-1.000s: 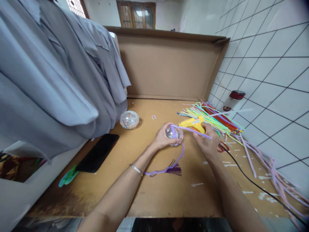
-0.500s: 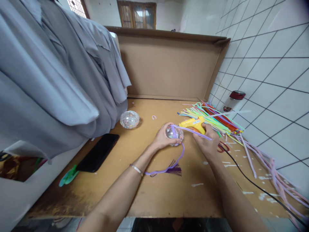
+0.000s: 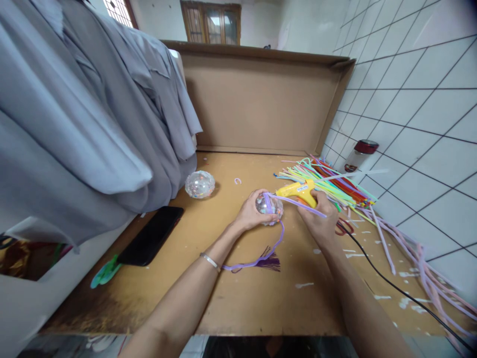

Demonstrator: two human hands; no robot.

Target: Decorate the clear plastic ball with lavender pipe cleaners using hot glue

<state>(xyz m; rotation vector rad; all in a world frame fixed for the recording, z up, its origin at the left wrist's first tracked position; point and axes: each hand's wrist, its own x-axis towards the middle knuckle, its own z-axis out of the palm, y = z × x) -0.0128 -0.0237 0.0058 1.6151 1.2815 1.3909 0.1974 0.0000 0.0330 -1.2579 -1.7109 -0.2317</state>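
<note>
My left hand (image 3: pixel 253 211) is closed around a clear ball (image 3: pixel 276 208) with coloured bits in it and purple strips across its top. In my right hand (image 3: pixel 322 216) is a yellow glue gun (image 3: pixel 298 191), its nozzle at the strips on the ball. A long purple pipe cleaner (image 3: pixel 305 207) runs from the ball to the right, passing in front of the gun towards my right fingers. Another purple strand (image 3: pixel 282 236) curves down from the ball to the table. Beside it lies a dark purple tassel (image 3: pixel 270 262).
A second clear ball (image 3: pixel 200 184) sits at the back left, near hanging grey cloth (image 3: pixel 164 99). A phone (image 3: pixel 152 236) lies on the left. Coloured pipe cleaners (image 3: pixel 328 181), red-handled scissors (image 3: pixel 345 227), a red-lidded jar (image 3: pixel 359 156) and a black cord (image 3: pixel 387 277) are on the right.
</note>
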